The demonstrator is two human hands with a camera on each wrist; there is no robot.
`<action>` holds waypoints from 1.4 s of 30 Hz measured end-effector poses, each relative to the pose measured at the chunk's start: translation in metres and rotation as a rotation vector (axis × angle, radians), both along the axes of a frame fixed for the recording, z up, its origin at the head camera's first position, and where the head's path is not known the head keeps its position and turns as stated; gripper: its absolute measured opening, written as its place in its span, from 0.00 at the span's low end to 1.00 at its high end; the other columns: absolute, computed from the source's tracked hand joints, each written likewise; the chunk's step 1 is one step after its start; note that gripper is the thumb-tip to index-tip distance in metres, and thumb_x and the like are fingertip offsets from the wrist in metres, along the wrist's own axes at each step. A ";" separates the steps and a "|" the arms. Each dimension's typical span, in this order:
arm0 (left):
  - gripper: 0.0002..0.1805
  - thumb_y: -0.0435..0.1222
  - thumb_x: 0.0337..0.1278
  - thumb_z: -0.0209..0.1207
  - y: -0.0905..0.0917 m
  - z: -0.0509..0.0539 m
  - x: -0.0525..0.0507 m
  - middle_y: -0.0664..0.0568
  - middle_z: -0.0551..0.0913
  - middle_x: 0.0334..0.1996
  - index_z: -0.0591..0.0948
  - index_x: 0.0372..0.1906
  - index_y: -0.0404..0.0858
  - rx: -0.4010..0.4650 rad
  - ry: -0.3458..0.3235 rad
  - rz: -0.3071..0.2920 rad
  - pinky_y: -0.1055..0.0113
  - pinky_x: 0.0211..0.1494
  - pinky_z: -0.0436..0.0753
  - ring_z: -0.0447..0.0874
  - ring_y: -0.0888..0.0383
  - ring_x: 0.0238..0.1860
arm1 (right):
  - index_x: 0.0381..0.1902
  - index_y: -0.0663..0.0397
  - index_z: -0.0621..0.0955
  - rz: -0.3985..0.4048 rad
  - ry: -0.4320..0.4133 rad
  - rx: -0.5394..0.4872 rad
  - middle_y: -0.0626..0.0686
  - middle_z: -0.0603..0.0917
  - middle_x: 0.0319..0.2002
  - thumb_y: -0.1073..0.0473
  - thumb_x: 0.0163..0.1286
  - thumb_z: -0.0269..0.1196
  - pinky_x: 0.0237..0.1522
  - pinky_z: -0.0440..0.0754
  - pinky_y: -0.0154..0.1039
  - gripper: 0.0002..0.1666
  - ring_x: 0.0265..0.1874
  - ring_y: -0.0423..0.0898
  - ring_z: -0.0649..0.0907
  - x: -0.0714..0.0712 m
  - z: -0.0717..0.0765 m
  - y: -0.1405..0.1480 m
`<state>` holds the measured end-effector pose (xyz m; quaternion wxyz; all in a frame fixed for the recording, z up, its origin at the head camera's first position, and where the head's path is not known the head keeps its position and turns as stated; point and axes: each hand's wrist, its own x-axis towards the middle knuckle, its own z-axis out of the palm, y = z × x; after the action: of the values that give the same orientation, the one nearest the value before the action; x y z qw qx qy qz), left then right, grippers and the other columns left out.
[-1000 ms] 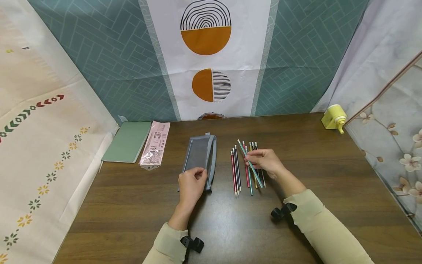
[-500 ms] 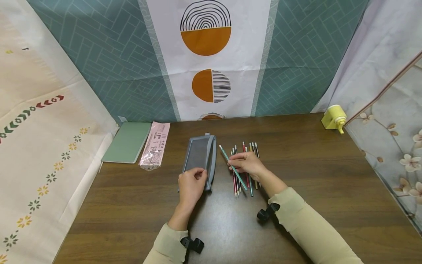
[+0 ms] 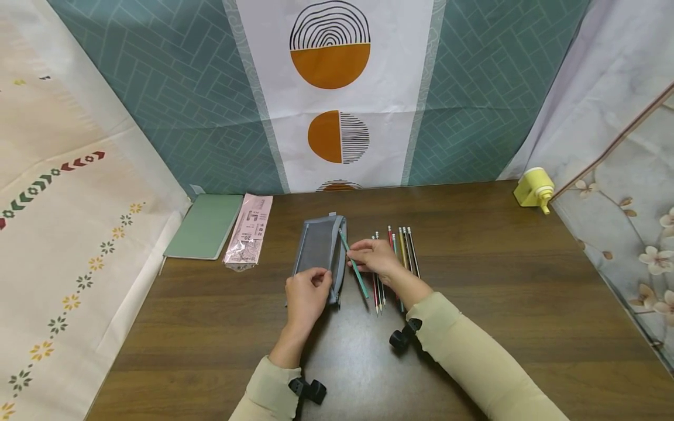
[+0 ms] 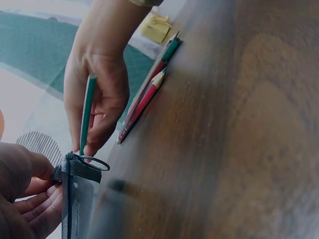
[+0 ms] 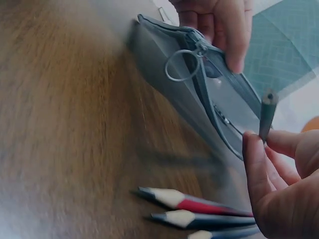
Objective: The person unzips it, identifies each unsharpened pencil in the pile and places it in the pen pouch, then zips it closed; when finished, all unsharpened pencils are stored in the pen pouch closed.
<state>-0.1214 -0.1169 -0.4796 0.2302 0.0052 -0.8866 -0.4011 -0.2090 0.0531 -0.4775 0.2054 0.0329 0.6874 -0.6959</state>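
Note:
A grey mesh pencil case [image 3: 316, 245] lies on the table, its zip undone along the right side. My left hand [image 3: 307, 295] pinches the edge of its opening near the front end. Between the thumb and fingers of my right hand [image 3: 376, 258] is a teal pencil [image 3: 358, 279], held tilted, its far end at the case's opening. The right wrist view shows the flat near end of that pencil [image 5: 268, 115] above the gaping zip, beside a ring-shaped zip pull [image 5: 180, 65]. Several pencils [image 3: 406, 248] lie to the right, partly under my right hand and forearm.
Left of the case lie a pink plastic packet [image 3: 248, 229] and a green notebook [image 3: 203, 227]. A yellow bottle [image 3: 534, 190] stands at the table's back right corner. Patterned cloths hang behind and at both sides of the brown wooden table [image 3: 500, 263].
My right hand has carried the teal pencil leftward, from above the other pencils to the case's opening. My left hand has kept its place on the case.

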 end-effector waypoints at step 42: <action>0.03 0.30 0.53 0.69 0.002 0.001 -0.002 0.53 0.85 0.17 0.89 0.27 0.34 0.017 0.013 -0.032 0.66 0.25 0.80 0.81 0.63 0.18 | 0.46 0.69 0.86 -0.085 0.251 0.174 0.63 0.89 0.40 0.71 0.65 0.66 0.36 0.86 0.37 0.11 0.31 0.45 0.88 0.008 -0.005 -0.036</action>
<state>-0.1230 -0.1150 -0.4788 0.2295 -0.0098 -0.8816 -0.4123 -0.2011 0.0174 -0.4826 0.0844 -0.0076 0.7633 -0.6405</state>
